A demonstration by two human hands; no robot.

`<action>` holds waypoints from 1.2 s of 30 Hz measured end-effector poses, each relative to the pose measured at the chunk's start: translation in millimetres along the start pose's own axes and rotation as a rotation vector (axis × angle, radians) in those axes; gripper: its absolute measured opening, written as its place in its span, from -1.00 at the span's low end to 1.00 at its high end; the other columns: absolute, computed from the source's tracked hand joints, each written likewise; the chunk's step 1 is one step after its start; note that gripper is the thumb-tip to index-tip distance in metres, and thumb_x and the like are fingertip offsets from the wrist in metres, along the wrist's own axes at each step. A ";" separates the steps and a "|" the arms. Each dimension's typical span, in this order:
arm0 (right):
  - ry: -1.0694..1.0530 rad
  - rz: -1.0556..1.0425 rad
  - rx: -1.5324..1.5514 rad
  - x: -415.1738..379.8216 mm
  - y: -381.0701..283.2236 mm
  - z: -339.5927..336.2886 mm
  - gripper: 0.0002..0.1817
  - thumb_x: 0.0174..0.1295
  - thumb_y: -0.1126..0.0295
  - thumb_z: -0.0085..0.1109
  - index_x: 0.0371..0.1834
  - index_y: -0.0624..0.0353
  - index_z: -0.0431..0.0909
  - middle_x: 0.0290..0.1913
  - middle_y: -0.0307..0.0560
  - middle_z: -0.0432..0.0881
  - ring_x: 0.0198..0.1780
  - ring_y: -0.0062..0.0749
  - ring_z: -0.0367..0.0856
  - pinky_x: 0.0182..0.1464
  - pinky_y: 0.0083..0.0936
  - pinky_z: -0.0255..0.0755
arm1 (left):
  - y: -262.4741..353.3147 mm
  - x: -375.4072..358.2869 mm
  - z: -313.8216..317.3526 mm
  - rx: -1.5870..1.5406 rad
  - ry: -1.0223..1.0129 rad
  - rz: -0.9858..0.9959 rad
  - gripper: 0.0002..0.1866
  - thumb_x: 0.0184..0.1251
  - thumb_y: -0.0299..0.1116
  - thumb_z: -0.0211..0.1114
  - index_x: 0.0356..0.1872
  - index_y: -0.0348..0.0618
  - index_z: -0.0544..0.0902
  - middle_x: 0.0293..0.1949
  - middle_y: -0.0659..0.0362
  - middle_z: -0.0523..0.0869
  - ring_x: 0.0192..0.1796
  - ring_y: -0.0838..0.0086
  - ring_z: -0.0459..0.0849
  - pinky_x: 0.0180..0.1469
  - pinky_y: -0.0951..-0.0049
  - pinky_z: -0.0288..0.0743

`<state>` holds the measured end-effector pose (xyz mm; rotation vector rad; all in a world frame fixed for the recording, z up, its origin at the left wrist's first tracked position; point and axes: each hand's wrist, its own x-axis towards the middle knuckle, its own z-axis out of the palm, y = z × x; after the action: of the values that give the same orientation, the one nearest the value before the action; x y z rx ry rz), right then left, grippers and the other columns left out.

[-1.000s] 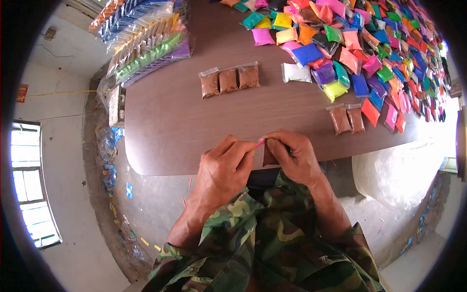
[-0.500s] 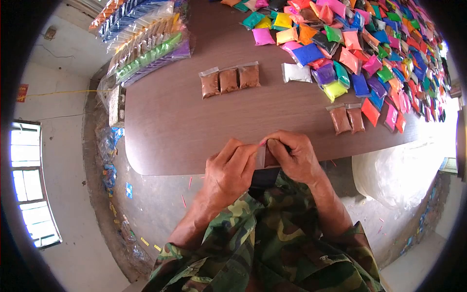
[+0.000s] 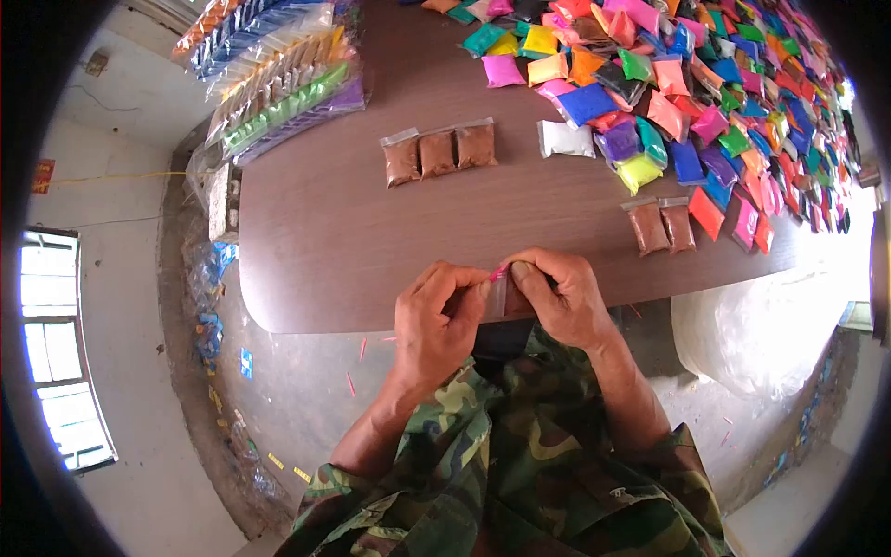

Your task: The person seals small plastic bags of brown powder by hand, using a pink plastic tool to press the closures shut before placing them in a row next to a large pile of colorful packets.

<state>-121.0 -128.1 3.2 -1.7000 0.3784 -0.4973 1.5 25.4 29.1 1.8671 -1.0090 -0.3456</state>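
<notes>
Near the table's front edge, my left hand (image 3: 436, 311) pinches one end of a thin pink strip (image 3: 498, 273) between thumb and fingertips. My right hand (image 3: 564, 299) grips the top corner of a small clear plastic bag (image 3: 498, 299), with the strip running along its edge. Brown material shows inside the bag, mostly covered by the right fingers. Beyond my hands, three brown packets (image 3: 438, 154) lie in a joined row on the table. Two more brown packets (image 3: 649, 228) lie to the right, beside the coloured pile.
A large heap of colourful packets (image 3: 668, 107) covers the right side of the brown table (image 3: 316, 241). Rows of filled clear bags (image 3: 288, 102) lie at the far left. A big translucent plastic sack (image 3: 742, 334) stands right of me. Pink scraps litter the floor.
My left hand has turned and its fingers have shifted, so more of the pink strip shows between the two hands. My right hand stays almost in place on the bag.
</notes>
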 end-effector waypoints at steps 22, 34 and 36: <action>-0.021 -0.155 -0.089 -1.8 10.2 3.2 -0.87 0.52 0.46 0.22 -0.09 0.30 0.70 -0.33 0.04 0.70 -0.33 -0.18 0.69 -0.24 -0.29 0.51 | -13.9 5.4 -16.9 -0.635 -0.230 -0.547 -0.85 0.49 -0.44 0.42 -0.10 -0.35 0.75 -0.47 0.35 0.63 -0.55 0.80 0.38 -0.55 0.64 0.16; -0.079 -0.053 0.038 -4.7 11.7 2.4 -0.83 0.57 0.42 0.16 -0.09 0.29 0.68 -0.36 -0.02 0.71 -0.40 -0.35 0.71 -0.30 -0.41 0.55 | -27.9 -1.2 -7.5 -0.932 -0.267 -0.603 -0.85 0.56 -0.40 0.39 -0.05 -0.29 0.73 -0.38 0.30 0.64 -0.54 0.76 0.38 -0.57 0.69 0.12; -0.089 -0.041 0.064 -5.2 11.3 0.5 -0.81 0.59 0.40 0.14 -0.09 0.29 0.68 -0.37 -0.04 0.70 -0.41 -0.40 0.70 -0.31 -0.44 0.55 | -31.5 -2.6 -4.3 -0.978 -0.282 -0.600 -0.85 0.57 -0.40 0.37 -0.04 -0.28 0.72 -0.37 0.29 0.64 -0.52 0.75 0.39 -0.56 0.69 0.12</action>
<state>-124.9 -127.1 -8.6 -1.6644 0.2604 -0.4573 18.2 36.6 4.2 1.1644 -0.2833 -1.2347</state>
